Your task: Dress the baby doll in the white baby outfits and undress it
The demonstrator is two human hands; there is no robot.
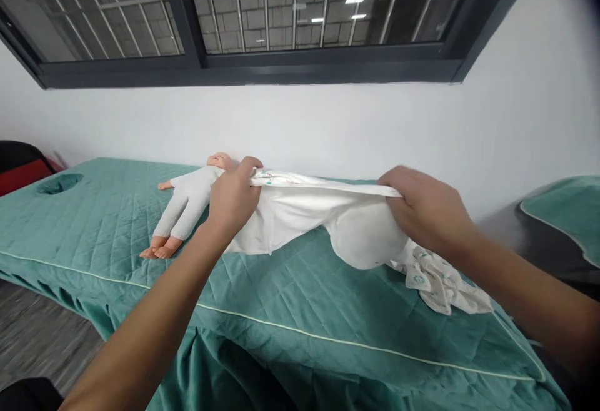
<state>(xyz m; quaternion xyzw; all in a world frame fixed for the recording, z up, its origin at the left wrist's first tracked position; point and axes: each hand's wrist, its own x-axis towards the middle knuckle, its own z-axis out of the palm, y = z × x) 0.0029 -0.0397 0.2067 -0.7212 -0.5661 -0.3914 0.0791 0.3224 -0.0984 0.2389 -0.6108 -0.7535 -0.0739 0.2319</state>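
Note:
Between my two hands a white baby garment or cloth (pixel 295 208) is stretched out over the bed, its upper edge pulled nearly straight. Small coloured prints show along that edge near my left hand (pixel 237 195), whose fingers are closed on it. My right hand (pixel 419 205) grips the other end of the edge. Below the right hand is a rounded white piece (pixel 368 236); whether it belongs to the same cloth, I cannot tell. Left of my left hand a baby doll (pixel 190 202) in a white suit lies on its back, its head partly behind my hand.
A green quilted bed cover (pixel 300 311) with pale piping lies under everything; the bed has a face hole (pixel 60 183) at the left. A crumpled printed cloth (pixel 445 283) lies by my right forearm. Behind are a white wall (pixel 309 123) and a barred window (pixel 300 17).

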